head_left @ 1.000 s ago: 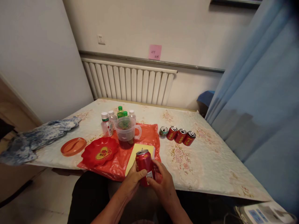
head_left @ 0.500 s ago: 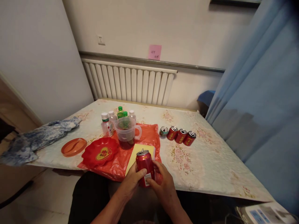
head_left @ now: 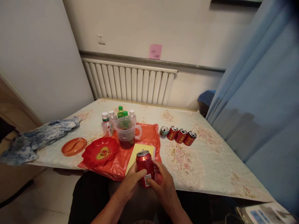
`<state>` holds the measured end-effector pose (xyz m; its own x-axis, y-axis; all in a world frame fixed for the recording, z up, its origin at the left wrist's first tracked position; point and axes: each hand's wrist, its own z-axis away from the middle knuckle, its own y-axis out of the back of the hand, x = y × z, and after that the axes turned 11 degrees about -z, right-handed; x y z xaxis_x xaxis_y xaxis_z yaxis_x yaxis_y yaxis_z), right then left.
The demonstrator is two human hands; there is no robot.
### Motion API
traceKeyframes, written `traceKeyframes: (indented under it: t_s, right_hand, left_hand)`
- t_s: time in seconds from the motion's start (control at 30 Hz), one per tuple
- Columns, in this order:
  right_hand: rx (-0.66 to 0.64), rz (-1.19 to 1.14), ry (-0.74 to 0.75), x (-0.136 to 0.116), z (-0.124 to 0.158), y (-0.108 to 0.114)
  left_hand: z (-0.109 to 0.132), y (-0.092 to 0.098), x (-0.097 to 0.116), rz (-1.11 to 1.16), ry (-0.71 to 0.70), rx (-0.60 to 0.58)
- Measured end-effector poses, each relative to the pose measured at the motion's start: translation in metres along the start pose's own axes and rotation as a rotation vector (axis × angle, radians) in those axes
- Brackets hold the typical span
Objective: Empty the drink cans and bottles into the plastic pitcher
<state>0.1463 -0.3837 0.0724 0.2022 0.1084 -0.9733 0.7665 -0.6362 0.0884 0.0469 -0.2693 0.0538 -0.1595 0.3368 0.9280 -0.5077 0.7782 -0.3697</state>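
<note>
A red drink can [head_left: 145, 163] with its pull tab raised is held nearly upright at the table's front edge. My left hand [head_left: 133, 180] is closed around its left side, thumb across the front. From the right, my right hand [head_left: 164, 182] grips the same can, with the thumb by its white label. Behind the can lies a yellow pad [head_left: 137, 152] on a red plastic sheet [head_left: 149, 133]. A clear plastic jug [head_left: 125, 133] holding dark liquid stands on that sheet, left of the pad.
Several opened cans [head_left: 181, 136] form a row to the right. A red scalloped plate [head_left: 93, 152] and an orange lid [head_left: 73, 146] lie left. Several capped bottles [head_left: 107, 126] stand behind the jug. Patterned cloth [head_left: 39, 137] hangs over the left edge; a blue curtain [head_left: 261, 93] borders the right.
</note>
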Motion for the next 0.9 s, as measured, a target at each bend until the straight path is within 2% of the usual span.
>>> traceKeyframes:
  t_s: [0.9]
  right_hand:
    - [-0.011, 0.012, -0.008, 0.0018, 0.0017, 0.0011]
  left_hand:
    - [-0.0003, -0.0003, 0.0009, 0.011, -0.030, -0.022]
